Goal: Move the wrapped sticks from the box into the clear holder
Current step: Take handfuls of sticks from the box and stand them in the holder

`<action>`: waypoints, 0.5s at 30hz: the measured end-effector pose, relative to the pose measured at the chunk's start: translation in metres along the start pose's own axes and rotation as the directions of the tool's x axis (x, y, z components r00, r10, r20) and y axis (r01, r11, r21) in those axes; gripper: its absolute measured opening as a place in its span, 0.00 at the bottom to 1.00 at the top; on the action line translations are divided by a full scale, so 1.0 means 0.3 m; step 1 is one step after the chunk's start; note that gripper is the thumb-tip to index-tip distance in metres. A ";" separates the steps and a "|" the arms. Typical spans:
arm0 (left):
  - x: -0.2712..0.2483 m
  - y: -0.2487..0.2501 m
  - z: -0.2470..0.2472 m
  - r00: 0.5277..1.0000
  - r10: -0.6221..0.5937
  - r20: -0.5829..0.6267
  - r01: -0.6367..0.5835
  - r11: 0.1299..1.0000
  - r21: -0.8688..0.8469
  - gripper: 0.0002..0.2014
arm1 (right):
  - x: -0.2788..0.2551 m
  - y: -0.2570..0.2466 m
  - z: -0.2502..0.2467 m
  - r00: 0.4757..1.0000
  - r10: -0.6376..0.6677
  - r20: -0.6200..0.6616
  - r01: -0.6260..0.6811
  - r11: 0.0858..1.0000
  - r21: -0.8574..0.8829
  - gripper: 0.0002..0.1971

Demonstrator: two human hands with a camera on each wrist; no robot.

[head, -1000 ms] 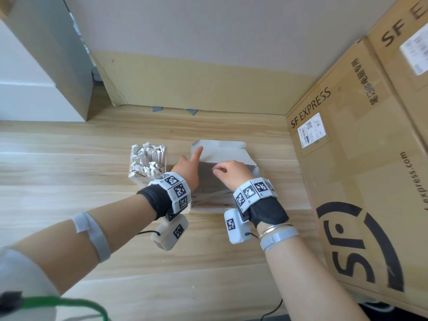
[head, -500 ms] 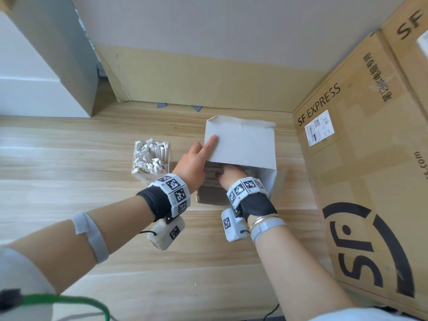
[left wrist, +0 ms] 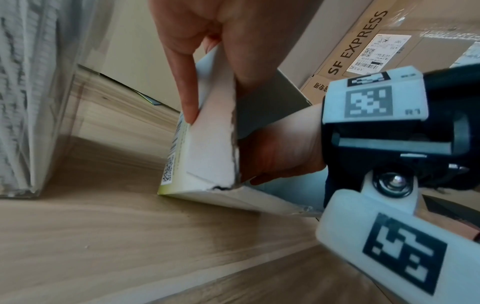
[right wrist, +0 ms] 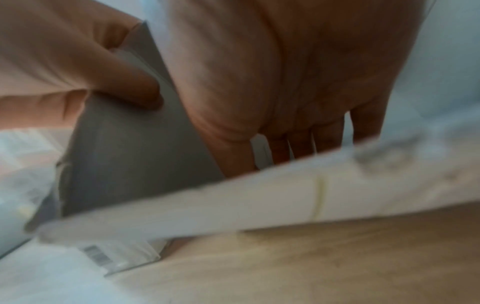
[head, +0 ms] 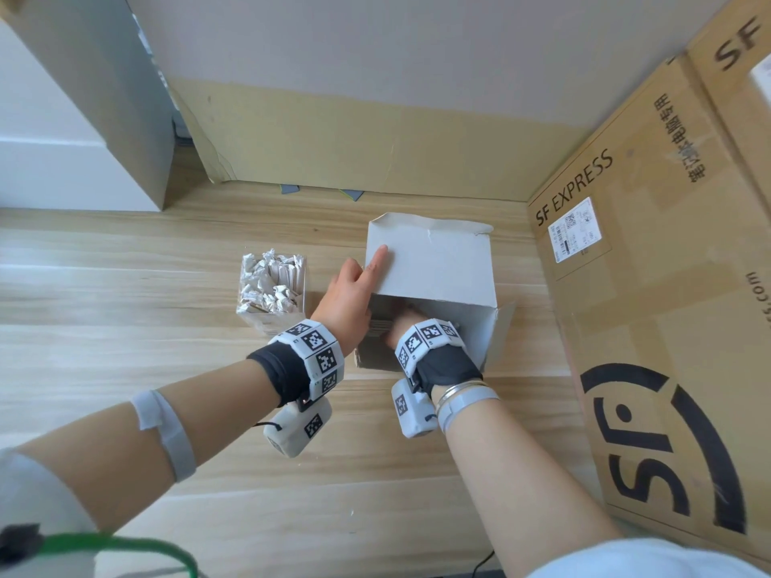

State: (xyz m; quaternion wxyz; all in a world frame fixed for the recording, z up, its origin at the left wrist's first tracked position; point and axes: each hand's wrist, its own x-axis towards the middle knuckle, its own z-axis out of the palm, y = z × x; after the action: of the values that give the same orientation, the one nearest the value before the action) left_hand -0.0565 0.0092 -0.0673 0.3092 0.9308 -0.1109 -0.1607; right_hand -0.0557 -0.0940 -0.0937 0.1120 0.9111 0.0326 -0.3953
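A white cardboard box [head: 434, 260] stands on the wooden table with its open end toward me. My left hand [head: 354, 285] pinches the box's left wall, index finger straight along the outside; the left wrist view shows this grip on the box [left wrist: 210, 148] by the left hand [left wrist: 215, 102]. My right hand [head: 406, 323] reaches inside the opening, fingertips hidden. In the blurred right wrist view the right hand [right wrist: 298, 82] points its fingers down behind the box edge [right wrist: 259, 195]. A clear holder [head: 250, 319] left of the box is packed with wrapped sticks [head: 271, 277].
A big SF Express carton [head: 667, 285] walls off the right side, close to the box. A cardboard panel [head: 375, 139] stands along the back and a grey cabinet [head: 83, 98] at the far left. Bare wooden tabletop [head: 125, 348] spreads to the left and front.
The box's top panel has swung up from lying low, held by my left hand. My right hand has gone from the box's top edge into the opening.
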 end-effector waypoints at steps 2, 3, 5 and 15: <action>-0.005 0.006 0.000 1.000 0.005 -0.001 -0.005 1.000 0.011 0.44 | 0.023 -0.025 0.011 0.994 0.108 -0.016 -0.109 0.990 -0.090 0.21; -0.008 0.008 0.003 1.000 0.013 -0.002 -0.013 1.000 0.014 0.44 | 0.026 -0.042 0.019 0.989 0.144 -0.045 -0.148 0.984 -0.095 0.21; -0.012 0.010 0.007 1.000 0.022 -0.005 -0.022 1.000 0.019 0.43 | 0.005 -0.099 -0.028 0.984 0.173 0.053 -0.168 0.982 -0.091 0.19; -0.013 0.013 0.018 0.999 0.032 -0.026 -0.030 0.997 0.077 0.43 | -0.116 -0.152 -0.083 0.968 0.249 -0.025 -0.249 0.968 0.026 0.20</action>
State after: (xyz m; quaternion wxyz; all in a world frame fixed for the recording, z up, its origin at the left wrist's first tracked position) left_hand -0.0624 0.0045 -0.0681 0.2774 0.9421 -0.1272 -0.1390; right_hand -0.0684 -0.0430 -0.0601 0.1498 0.9148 -0.0849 -0.3655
